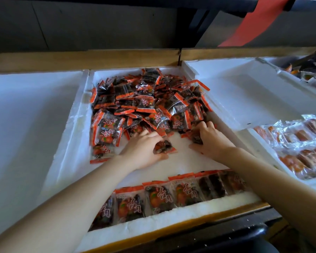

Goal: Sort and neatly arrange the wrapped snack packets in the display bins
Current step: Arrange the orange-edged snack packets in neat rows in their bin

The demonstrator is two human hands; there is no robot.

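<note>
A loose heap of red-and-black wrapped snack packets (146,103) fills the back half of the white foam bin (69,136) in the middle. A tidy row of the same packets (164,196) lies along the bin's front wall. My left hand (144,150) grips one packet (164,147) at the heap's near edge. To its right, my right hand (212,139) curls its fingers round another packet (196,136) at the heap's front right corner. The bin floor between the heap and the row is bare white.
An empty white foam bin (22,115) lies to the left, and another (244,92) at the back right. A bin of clear-wrapped orange snacks (299,143) sits at the right. A wooden ledge (80,60) runs behind; a red strip (257,21) hangs above.
</note>
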